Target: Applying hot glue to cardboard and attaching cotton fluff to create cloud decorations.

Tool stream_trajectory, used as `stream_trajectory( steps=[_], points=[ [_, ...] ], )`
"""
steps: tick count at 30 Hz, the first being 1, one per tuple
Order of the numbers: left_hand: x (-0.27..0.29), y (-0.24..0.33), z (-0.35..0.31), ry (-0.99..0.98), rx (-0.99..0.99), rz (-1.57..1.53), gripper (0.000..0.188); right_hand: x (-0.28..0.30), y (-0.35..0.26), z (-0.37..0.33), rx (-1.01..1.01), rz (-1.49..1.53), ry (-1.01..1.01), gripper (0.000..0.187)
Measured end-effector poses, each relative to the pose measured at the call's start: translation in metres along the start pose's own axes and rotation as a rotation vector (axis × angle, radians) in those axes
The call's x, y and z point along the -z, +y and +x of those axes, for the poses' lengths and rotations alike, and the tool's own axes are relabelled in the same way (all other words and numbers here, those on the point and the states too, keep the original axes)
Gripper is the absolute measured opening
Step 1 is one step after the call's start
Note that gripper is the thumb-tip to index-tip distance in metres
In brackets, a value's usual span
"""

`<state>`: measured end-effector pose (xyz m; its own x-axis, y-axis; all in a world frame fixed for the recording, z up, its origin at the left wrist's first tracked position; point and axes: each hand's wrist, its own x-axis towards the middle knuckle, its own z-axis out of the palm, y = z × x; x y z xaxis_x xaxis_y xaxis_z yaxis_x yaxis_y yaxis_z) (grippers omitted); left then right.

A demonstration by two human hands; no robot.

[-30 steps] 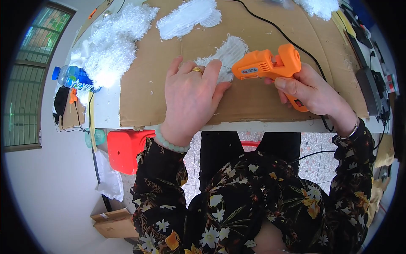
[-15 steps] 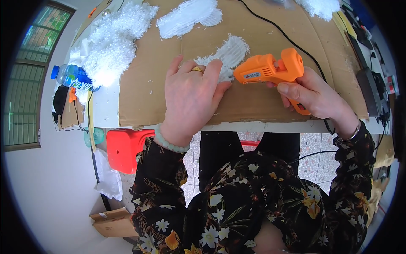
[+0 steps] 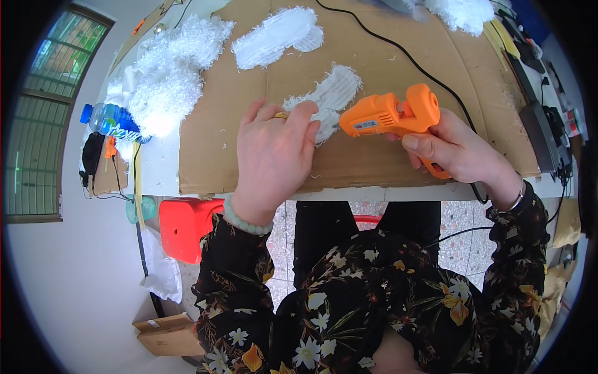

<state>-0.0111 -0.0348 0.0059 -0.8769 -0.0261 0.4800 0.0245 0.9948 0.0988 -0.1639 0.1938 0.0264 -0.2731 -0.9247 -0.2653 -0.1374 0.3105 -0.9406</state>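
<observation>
A white fringed fabric piece [image 3: 339, 87], elongated with a ribbed surface, lies on the cardboard in front of me. My left hand [image 3: 271, 146] is at its left end, fingers bent and apart; thumb and index finger are at its edge and hide part of it. In my right hand [image 3: 451, 146] is an orange hot glue gun [image 3: 380, 115], gripped by its handle. Its nozzle points left, close to the right side of the fabric piece. A second white fabric piece [image 3: 277, 37] of similar shape lies farther back.
Brown cardboard [image 3: 243, 87] covers the white table. White fluffy material [image 3: 168, 68] is heaped at the left, beside a blue-capped bottle [image 3: 115, 121]. A black cord [image 3: 411, 53] crosses the far right. Below stands a red stool [image 3: 180, 230]; dark devices [image 3: 539, 134] line the right edge.
My left hand has drawn slightly left along the fabric piece, its thumb uncovering more of it. The glue gun stays in my right hand beside the piece. The view has shifted a little.
</observation>
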Motion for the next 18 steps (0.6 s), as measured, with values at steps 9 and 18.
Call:
stream_trajectory(
  steps=[9, 18],
  points=[
    [0.001, -0.007, -0.001, 0.031, 0.011, -0.043, 0.018, -0.001, 0.0, 0.009, 0.014, -0.046, 0.042, 0.036],
    [-0.003, -0.001, -0.004, -0.016, 0.022, -0.042, 0.044, 0.0, -0.002, 0.01, -0.009, -0.115, 0.062, 0.034]
  ],
)
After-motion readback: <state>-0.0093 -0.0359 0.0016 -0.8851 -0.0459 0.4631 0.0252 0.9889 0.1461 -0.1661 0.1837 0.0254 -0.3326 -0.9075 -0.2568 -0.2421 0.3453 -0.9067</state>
